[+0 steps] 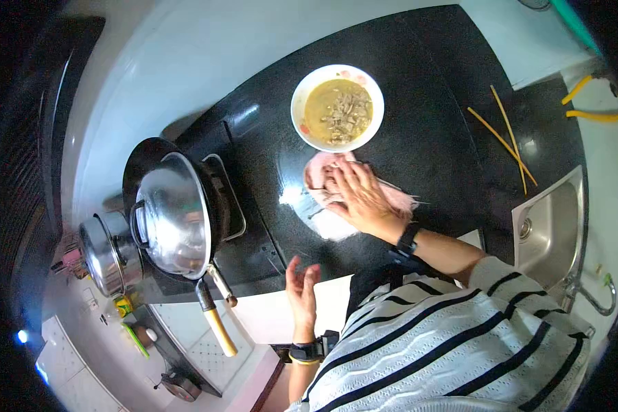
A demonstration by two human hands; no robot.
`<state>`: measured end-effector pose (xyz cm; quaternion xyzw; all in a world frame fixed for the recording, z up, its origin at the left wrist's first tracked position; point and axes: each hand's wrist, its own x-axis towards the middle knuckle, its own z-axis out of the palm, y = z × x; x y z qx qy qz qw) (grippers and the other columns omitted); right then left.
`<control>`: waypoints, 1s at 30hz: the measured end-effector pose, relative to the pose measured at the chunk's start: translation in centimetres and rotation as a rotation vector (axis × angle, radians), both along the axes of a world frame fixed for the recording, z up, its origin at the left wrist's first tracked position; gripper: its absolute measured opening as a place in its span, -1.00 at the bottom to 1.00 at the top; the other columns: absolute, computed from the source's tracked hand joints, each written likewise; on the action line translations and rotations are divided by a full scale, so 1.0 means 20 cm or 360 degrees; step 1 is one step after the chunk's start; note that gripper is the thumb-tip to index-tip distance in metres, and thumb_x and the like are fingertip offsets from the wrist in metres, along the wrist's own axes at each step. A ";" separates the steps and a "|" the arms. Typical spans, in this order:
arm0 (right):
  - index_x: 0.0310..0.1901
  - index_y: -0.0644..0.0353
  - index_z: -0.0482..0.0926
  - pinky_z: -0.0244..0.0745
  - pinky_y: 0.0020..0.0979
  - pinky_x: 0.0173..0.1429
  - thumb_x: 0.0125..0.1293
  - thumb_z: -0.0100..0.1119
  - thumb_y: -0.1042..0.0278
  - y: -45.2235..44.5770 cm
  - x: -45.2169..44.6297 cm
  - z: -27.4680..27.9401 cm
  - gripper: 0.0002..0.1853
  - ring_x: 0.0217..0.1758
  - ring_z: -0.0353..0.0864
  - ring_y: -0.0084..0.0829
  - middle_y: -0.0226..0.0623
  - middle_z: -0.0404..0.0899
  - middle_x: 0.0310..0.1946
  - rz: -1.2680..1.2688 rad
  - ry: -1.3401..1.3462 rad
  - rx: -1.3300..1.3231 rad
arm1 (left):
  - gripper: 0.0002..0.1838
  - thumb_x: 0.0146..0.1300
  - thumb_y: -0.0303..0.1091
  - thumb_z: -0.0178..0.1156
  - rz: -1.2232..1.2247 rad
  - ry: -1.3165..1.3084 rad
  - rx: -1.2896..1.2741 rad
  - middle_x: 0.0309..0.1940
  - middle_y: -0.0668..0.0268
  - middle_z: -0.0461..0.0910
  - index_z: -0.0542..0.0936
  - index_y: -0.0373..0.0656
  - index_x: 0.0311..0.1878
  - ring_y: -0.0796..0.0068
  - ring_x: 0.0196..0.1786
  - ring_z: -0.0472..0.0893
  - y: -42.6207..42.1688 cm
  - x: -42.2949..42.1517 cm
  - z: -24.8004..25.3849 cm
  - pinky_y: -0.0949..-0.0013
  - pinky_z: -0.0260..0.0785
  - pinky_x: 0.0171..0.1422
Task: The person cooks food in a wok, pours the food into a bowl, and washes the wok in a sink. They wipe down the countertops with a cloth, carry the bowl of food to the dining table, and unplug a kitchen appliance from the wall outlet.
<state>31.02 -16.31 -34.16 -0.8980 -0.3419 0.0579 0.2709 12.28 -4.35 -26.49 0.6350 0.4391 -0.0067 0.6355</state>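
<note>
On the black countertop, my right hand [367,200] lies flat with spread fingers on a pink cloth [319,172]. Just beyond the cloth stands a white bowl [300,103] with a yellowish soup and greyish pieces [346,117] in it. My left hand [302,292] hovers near the counter's front edge, its fingers apart and nothing in it. Light glares off the counter surface beside the cloth.
A lidded wok [175,213] sits on the stove at left, its yellow handle [219,333] jutting over the front edge. Behind it is a steel pot [99,254]. Two chopsticks [501,141] lie crossed at right, near a steel sink [552,233].
</note>
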 end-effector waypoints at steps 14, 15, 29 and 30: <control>-0.39 -0.09 0.48 0.11 -0.06 0.12 -0.21 0.19 0.08 0.51 0.04 -0.12 -0.72 -0.01 0.29 -0.29 -0.41 0.39 -0.11 0.0682 -0.0226 0.0826 | -0.66 0.21 -0.51 0.02 -0.0235 0.0031 0.0458 -0.31 0.26 0.54 0.35 -0.23 0.08 0.56 -0.22 0.51 0.18 -0.26 0.00 0.53 0.32 -0.07; -0.47 -0.08 0.50 0.13 -0.07 0.11 -0.22 0.18 0.08 0.44 -0.01 -0.15 -0.77 0.01 0.30 -0.33 -0.40 0.40 -0.10 0.0740 -0.0277 0.0882 | -0.67 0.20 -0.50 0.03 -0.0200 -0.0028 0.0399 -0.31 0.26 0.52 0.36 -0.25 0.06 0.55 -0.23 0.50 0.16 -0.20 0.03 0.52 0.33 -0.07; -0.19 -0.18 0.54 0.12 -0.15 0.08 -0.35 0.32 0.30 -0.92 -0.03 0.00 -0.50 0.08 0.23 -0.30 -0.50 0.31 0.04 -0.0639 -0.0231 0.0234 | -0.68 0.05 -0.47 0.16 -0.2046 -0.0942 0.0895 -0.23 0.12 0.55 0.47 -0.29 -0.08 0.32 -0.16 0.55 -0.57 1.19 0.11 0.37 0.36 -0.05; -0.10 -0.16 0.49 0.16 -0.16 0.06 -0.31 0.32 0.26 -0.95 -0.04 0.00 -0.44 0.10 0.22 -0.27 -0.43 0.30 0.06 -0.0648 -0.0327 0.0283 | -0.63 -0.01 -0.46 0.18 -0.2274 -0.1108 0.1046 -0.17 0.05 0.52 0.47 -0.28 -0.07 0.14 -0.11 0.52 -0.72 1.32 0.10 0.31 0.34 -0.01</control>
